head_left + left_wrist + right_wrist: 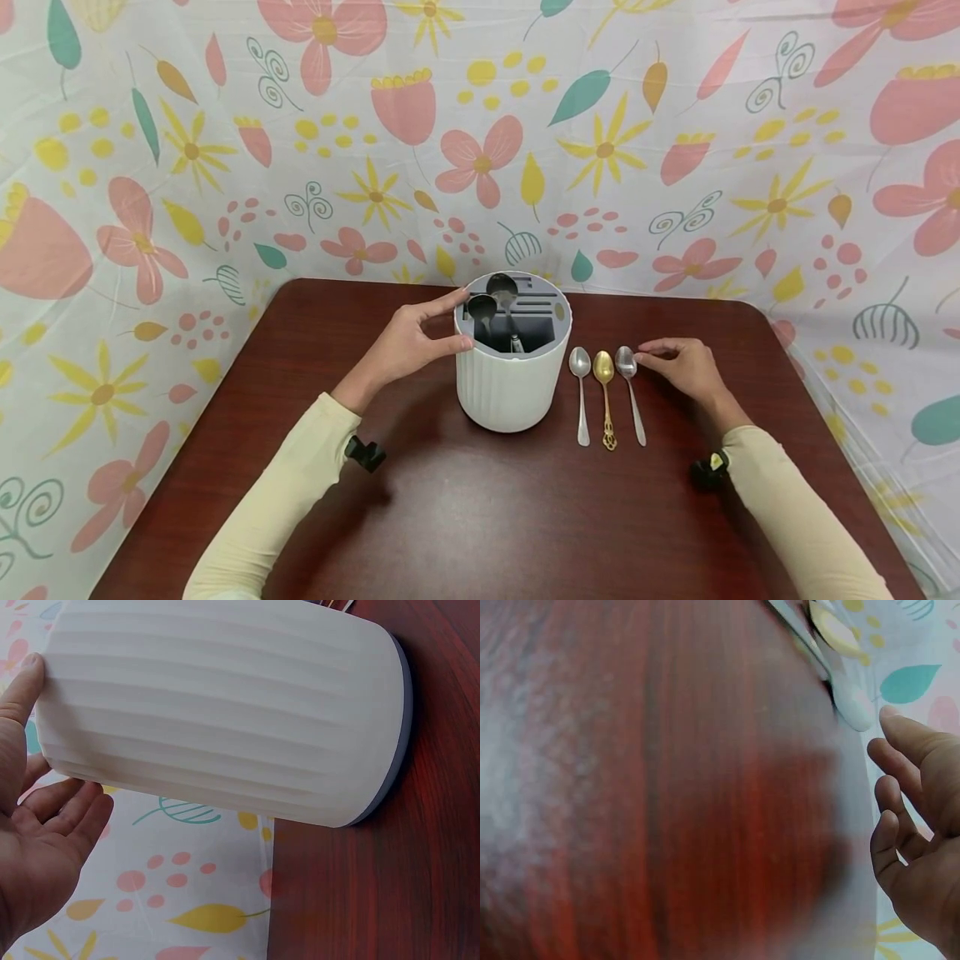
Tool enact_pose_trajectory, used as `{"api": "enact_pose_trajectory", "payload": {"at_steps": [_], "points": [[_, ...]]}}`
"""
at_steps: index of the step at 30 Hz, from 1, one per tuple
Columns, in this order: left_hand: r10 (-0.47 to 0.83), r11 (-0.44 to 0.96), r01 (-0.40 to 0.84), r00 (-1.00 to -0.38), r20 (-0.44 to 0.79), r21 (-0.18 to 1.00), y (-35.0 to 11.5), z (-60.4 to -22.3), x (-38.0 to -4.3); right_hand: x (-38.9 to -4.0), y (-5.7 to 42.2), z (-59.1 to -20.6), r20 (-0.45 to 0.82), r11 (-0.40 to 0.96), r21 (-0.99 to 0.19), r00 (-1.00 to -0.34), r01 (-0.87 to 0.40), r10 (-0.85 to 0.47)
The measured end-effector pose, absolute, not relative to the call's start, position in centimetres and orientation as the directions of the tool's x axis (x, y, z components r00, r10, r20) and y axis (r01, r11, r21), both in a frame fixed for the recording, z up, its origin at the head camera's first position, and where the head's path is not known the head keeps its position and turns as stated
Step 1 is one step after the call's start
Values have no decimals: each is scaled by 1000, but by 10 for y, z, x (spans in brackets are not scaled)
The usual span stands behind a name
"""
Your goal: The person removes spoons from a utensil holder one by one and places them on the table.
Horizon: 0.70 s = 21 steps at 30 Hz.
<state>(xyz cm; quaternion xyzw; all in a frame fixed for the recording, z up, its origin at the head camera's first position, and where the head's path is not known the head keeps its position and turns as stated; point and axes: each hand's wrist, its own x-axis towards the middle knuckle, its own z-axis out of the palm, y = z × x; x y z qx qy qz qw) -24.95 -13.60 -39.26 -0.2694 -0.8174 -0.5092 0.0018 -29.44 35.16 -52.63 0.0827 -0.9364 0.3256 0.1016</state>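
Observation:
A white ribbed utensil holder point(510, 392) with a grey slotted top stands on the table. Two dark spoons point(502, 288) stick up from it, bowls up, and a small metal end shows in its front compartment. My left hand point(412, 337) touches the holder's left rim, thumb in front and forefinger behind, both fairly straight. Right of the holder lie a silver spoon point(581, 396), a gold spoon point(606, 400) with an ornate handle, and another silver spoon point(632, 396). My right hand point(682, 367) has its fingertips right beside that last spoon's bowl, fingers loosely bent and holding nothing.
The dark red-brown wooden table point(465, 517) reaches back to a flower-printed cloth point(480, 125) hanging behind and at the sides. Each wrist wears a small black camera mount, one on the left wrist point(365, 454) and one on the right point(708, 472).

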Motion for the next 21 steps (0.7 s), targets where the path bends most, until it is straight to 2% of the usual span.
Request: {"api": "enact_pose_trajectory", "payload": {"at_steps": [9, 21], "points": [[436, 339, 436, -858, 271, 834, -136, -393, -250, -289, 345, -491, 254, 777, -579, -960, -248, -118], [440, 339, 447, -853, 280, 828, -136, -393, -250, -275, 315, -399, 332, 754, -554, -924, -353, -189]]}}
